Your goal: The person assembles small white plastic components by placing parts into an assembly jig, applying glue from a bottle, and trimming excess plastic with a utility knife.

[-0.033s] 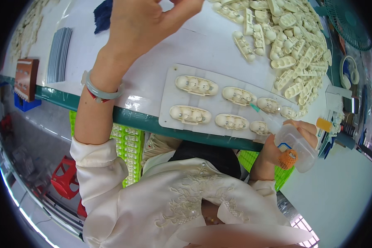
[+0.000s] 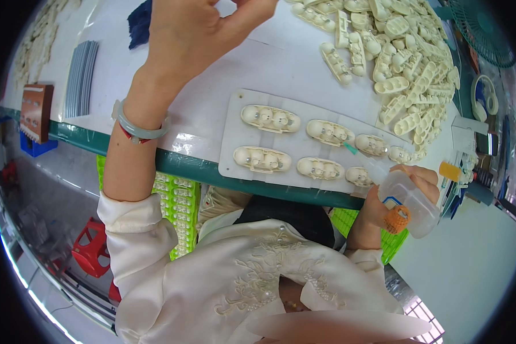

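Note:
My right hand [image 2: 424, 183] is wrapped round a translucent squeeze bottle [image 2: 415, 209] with a thin green tip. That tip rests by the right end of a cream oval piece [image 2: 330, 133] in the back row of a white board [image 2: 229, 132]. An orange textured sleeve [image 2: 397, 219] sits against the bottle, beside my thumb. Two rows of similar cream pieces with rounded knobs, such as the front-left piece [image 2: 262, 159], lie on the board. My left hand [image 2: 189, 34] reaches over the table at the top edge. Its fingertips are cut off, so whatever they hold is hidden.
Loose cream pieces [image 2: 407, 63] are heaped at the far right. Grey strips [image 2: 81, 80], a dark blue cloth [image 2: 139, 24] and a brown block [image 2: 36, 112] lie to the left. Below the green table edge [image 2: 189, 166] stand a green crate [image 2: 183, 206] and a red stool [image 2: 90, 246].
The view has shifted very slightly. Both hands and the bottle keep nearly the same place, with the green tip at the same cream piece.

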Action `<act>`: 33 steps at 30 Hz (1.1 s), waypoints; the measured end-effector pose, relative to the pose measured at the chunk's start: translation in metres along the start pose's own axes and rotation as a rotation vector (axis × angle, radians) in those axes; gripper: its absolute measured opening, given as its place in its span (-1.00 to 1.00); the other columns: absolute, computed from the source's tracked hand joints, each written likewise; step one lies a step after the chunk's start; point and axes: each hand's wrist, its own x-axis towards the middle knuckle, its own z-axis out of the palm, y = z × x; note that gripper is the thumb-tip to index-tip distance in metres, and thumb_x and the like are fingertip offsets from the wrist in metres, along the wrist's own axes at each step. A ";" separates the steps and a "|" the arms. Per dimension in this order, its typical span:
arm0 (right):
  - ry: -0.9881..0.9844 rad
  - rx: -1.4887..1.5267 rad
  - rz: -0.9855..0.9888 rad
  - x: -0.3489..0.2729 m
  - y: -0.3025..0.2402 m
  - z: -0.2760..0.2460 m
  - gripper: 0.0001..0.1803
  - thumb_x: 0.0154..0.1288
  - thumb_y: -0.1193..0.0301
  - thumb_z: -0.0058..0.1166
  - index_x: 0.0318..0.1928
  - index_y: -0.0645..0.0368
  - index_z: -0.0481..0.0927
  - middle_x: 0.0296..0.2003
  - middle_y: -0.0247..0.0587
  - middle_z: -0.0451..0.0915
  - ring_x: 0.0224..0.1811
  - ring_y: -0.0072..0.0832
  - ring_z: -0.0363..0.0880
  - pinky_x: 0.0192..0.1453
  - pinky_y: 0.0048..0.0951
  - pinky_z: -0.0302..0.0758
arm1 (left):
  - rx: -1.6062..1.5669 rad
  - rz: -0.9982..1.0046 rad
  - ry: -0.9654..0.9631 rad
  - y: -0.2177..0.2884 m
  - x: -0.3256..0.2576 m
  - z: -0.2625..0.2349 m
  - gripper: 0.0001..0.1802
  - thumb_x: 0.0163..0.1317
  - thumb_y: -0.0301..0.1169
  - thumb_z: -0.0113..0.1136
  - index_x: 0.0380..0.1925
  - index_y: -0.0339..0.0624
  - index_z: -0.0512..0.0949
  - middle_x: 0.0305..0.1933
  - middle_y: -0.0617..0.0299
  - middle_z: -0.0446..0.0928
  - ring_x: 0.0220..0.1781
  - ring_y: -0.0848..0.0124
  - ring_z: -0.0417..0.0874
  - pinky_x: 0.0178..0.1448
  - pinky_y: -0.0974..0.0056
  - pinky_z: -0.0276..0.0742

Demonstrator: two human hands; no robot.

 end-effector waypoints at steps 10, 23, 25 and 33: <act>-0.079 -0.005 -0.052 0.000 0.008 -0.003 -0.71 0.09 0.42 0.14 -0.24 0.27 0.37 -0.38 -0.05 0.42 -0.39 -0.43 0.44 -0.40 -0.57 0.44 | -0.142 -0.174 -0.007 -0.005 -0.005 0.007 -0.73 -0.04 -0.56 0.34 -0.75 -0.22 0.43 -0.71 0.25 0.44 -0.68 0.50 0.36 -0.59 0.42 0.18; 0.110 -0.121 -0.024 -0.011 0.012 -0.018 -0.77 0.11 0.43 0.04 -0.29 0.29 0.33 -0.38 -0.14 0.38 -0.39 -0.38 0.39 -0.44 -0.56 0.39 | -0.079 0.046 -0.083 -0.019 -0.015 0.007 -0.85 0.07 -0.50 0.32 -0.56 -0.29 0.54 -0.45 0.27 0.57 -0.47 0.58 0.49 -0.41 0.55 0.33; 0.066 -0.110 -0.020 -0.012 0.015 -0.019 -0.77 0.12 0.42 0.04 -0.29 0.28 0.33 -0.39 -0.15 0.38 -0.38 -0.37 0.40 -0.44 -0.55 0.38 | -0.042 -0.038 -0.115 -0.018 -0.016 0.005 -0.87 0.08 -0.49 0.32 -0.55 -0.29 0.57 -0.46 0.29 0.57 -0.47 0.59 0.49 -0.40 0.57 0.33; -0.218 -0.011 -0.065 -0.004 0.032 -0.043 -0.66 0.08 0.38 0.20 -0.22 0.26 0.36 -0.35 -0.09 0.43 -0.33 -0.37 0.46 -0.27 -0.52 0.47 | -0.123 -0.199 -0.040 0.001 0.000 0.010 -0.73 0.06 -0.56 0.28 -0.71 -0.27 0.41 -0.67 0.31 0.39 -0.64 0.60 0.26 -0.57 0.46 0.13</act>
